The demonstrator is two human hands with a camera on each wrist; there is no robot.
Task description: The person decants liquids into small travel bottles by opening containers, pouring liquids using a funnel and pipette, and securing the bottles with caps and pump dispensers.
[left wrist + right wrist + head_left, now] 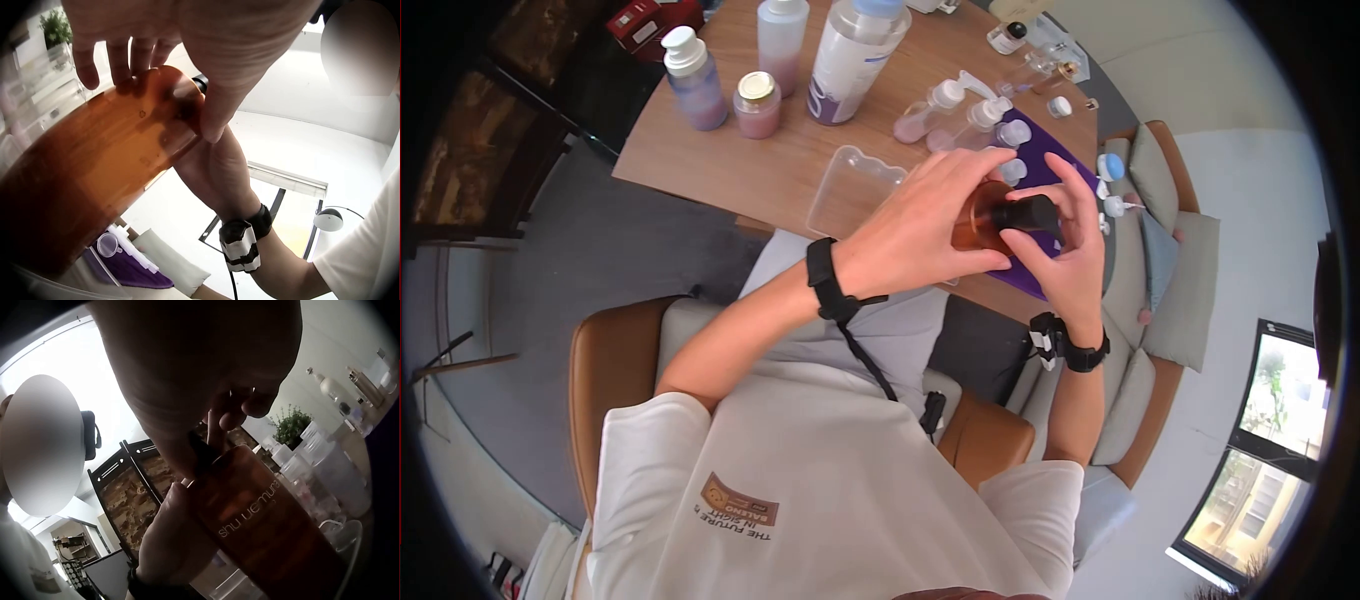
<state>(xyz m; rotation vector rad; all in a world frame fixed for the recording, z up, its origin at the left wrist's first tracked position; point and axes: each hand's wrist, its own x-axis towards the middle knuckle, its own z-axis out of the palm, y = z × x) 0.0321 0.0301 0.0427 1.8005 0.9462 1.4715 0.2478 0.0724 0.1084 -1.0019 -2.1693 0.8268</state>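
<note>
An amber see-through bottle (974, 226) with a black top (1032, 213) is held up over the table's front edge, tilted towards the right. The left hand (912, 216) grips its body, thumb on the near side and fingers over the far side. At the black top is the right hand (1072, 262), its thumb and fingers bent around it, index finger raised. Pale lettering reading "shu uemura" runs along the bottle (262, 525) in the right wrist view. The left wrist view shows the bottle (112, 162) up close, darker towards its base.
Below the hands lie a clear scalloped tray (825, 195) and a purple mat (1032, 278). Several small pump bottles (920, 117) stand behind. Farther left are a large white bottle (850, 70), a pink jar (758, 115) and a white-capped pump bottle (698, 95).
</note>
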